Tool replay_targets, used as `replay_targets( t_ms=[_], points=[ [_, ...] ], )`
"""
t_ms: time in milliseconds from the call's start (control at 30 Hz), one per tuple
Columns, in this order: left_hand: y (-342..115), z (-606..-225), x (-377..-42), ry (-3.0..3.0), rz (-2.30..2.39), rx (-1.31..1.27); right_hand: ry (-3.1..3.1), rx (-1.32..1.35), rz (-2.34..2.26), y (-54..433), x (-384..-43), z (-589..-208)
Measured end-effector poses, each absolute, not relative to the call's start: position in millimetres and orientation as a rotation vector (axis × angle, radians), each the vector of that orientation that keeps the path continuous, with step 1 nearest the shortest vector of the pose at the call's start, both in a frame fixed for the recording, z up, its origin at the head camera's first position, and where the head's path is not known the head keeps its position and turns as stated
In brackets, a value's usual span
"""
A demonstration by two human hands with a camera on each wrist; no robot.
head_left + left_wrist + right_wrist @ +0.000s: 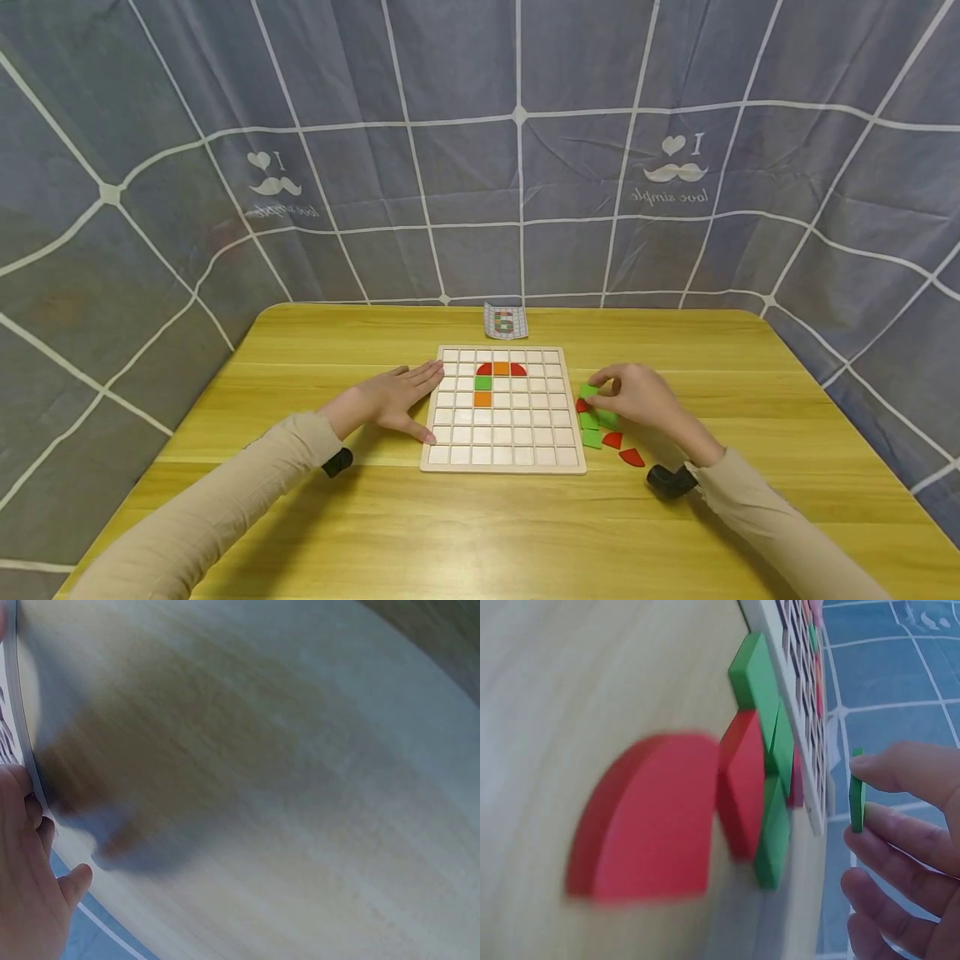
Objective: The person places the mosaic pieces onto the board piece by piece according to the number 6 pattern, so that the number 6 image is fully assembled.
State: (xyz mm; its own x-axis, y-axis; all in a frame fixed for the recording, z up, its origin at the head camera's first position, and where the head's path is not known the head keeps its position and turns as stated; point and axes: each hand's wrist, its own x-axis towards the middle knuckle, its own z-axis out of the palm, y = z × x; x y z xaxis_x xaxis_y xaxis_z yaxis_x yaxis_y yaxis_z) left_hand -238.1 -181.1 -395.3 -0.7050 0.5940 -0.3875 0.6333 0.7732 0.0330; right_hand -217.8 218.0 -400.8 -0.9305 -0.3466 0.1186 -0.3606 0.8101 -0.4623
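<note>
Head view shows the right hand [639, 395], right of centre, pinching a green tile [857, 796], the wooden grid board [502, 434] lying just to its left, mid-frame, and the left hand [392, 400], thumb spread, at the board's far-left edge.

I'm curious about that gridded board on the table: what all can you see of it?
The gridded board is square, pale and looks wooden, with raised lines dividing it into small cells. It lies flat on the yellow wood-grain table. Its cells hold two red quarter-rounds, two orange squares and one green square; the other visible cells are bare. The left hand touches its left side.
</note>
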Motion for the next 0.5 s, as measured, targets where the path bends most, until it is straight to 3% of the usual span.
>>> replay_targets(
  t_ms=[500],
  points=[
    [-182.5,-397.0,-237.8,2.595,-0.144,0.938,-2.989,0.616,0.866,174.9,-228.7,-396.6]
  ],
)
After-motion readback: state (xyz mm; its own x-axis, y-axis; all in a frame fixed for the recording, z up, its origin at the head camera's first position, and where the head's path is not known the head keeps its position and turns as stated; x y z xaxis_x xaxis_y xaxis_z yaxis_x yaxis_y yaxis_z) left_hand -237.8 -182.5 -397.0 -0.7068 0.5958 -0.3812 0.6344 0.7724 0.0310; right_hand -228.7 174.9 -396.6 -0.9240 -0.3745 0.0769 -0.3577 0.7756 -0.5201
